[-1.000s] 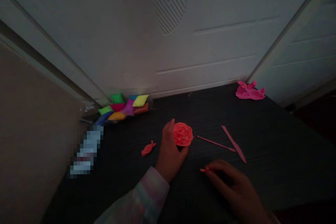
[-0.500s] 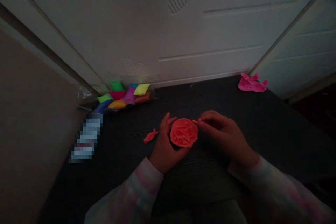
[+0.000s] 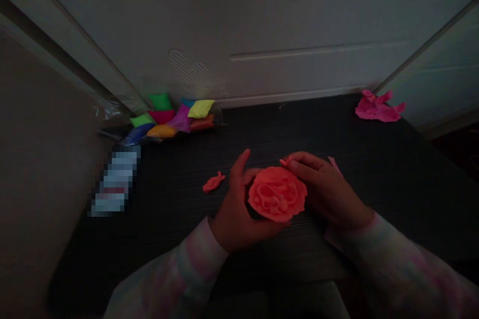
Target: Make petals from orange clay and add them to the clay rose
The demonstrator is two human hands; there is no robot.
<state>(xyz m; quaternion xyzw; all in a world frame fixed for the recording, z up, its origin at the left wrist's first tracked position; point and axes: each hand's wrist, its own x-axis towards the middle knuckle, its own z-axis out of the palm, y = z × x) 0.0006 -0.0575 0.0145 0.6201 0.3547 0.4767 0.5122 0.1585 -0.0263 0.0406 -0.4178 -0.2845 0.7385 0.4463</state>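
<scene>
An orange-red clay flower (image 3: pixel 277 194) with layered petals sits between both hands over the dark table (image 3: pixel 374 169). My left hand (image 3: pixel 235 209) cups its left and lower side, fingers curled round it. Its right side is pressed by my right hand (image 3: pixel 325 189), whose fingertips pinch a small orange clay bit (image 3: pixel 285 162) at the flower's top edge. A small orange clay scrap (image 3: pixel 213 182) lies on the table just left of my left hand.
A clear bag of coloured clay packets (image 3: pixel 172 119) lies at the back left by the white door. A crumpled pink clay lump (image 3: pixel 377 108) sits at the back right. A pink tool tip (image 3: pixel 333 162) shows behind my right hand. A blurred-out object (image 3: pixel 114 187) lies on the left.
My right hand came up from the near table edge with a small clay bit to the flower's right side. The flower now sits nearer and more face-up between both hands.
</scene>
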